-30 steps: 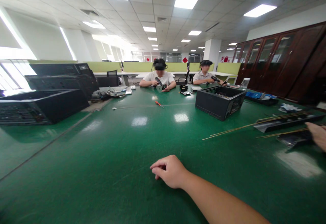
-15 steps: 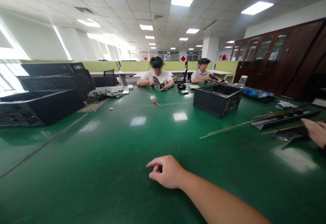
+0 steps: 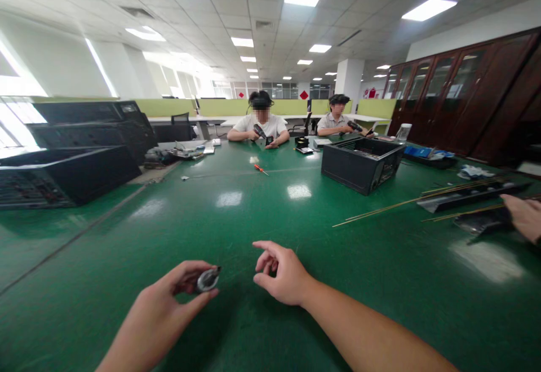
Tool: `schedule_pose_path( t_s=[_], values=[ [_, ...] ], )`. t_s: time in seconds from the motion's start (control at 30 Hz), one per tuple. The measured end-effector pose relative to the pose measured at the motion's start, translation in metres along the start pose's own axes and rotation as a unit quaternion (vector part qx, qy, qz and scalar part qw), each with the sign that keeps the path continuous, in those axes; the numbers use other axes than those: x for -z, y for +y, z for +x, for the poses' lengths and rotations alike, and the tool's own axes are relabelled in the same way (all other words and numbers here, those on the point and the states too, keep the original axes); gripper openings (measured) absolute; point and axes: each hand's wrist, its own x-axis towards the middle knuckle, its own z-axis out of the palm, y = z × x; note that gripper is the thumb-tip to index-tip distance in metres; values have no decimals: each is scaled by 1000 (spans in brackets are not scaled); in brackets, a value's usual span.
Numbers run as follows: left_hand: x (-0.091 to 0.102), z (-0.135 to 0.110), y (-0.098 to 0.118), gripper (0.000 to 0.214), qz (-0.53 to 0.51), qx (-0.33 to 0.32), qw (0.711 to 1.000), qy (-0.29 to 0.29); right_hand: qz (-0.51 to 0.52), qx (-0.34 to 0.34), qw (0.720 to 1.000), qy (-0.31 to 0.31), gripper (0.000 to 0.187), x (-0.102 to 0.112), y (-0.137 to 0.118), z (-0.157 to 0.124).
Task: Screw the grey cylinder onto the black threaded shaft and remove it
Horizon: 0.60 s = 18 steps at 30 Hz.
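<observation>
My left hand (image 3: 169,304) reaches in from the bottom and pinches a small round grey-and-black part (image 3: 208,279) between thumb and fingers, just above the green table (image 3: 127,282). My right hand (image 3: 282,273) hovers a little to the right of that part, fingers loosely curled with the index finger and thumb apart, holding nothing. The two hands are close but not touching.
Black computer cases (image 3: 63,175) are stacked at the left. An open black case (image 3: 361,163) stands at centre right. Thin brass rods (image 3: 380,209) and black panels (image 3: 465,197) lie at right, where another person's hand (image 3: 526,217) rests. Two people sit at the far end, and an orange screwdriver (image 3: 261,169) lies on the table near them.
My left hand has come into view with the small round part. My right hand has lifted slightly and opened its fingers toward it.
</observation>
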Motion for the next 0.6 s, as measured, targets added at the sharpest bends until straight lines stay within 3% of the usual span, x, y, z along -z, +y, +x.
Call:
schedule_pose_path(
  t_s=[0.13,0.27,0.4,0.5,0.6],
  values=[
    [-45,39,32,29,-46,-69,993,-87,-49,1,995,90,71,4,11,3],
    [-73,46,24,31,-89,-91,985,-118,-74,-15,991,110,71,7,17,4],
    [-81,42,6,32,-132,-76,978,-140,-93,-12,991,100,57,6,14,2],
    [-82,42,6,38,-185,-29,973,-134,-97,-30,991,90,39,6,8,0],
    [-81,45,9,30,-222,5,967,-128,-108,-60,989,75,32,6,2,-1]
  ],
)
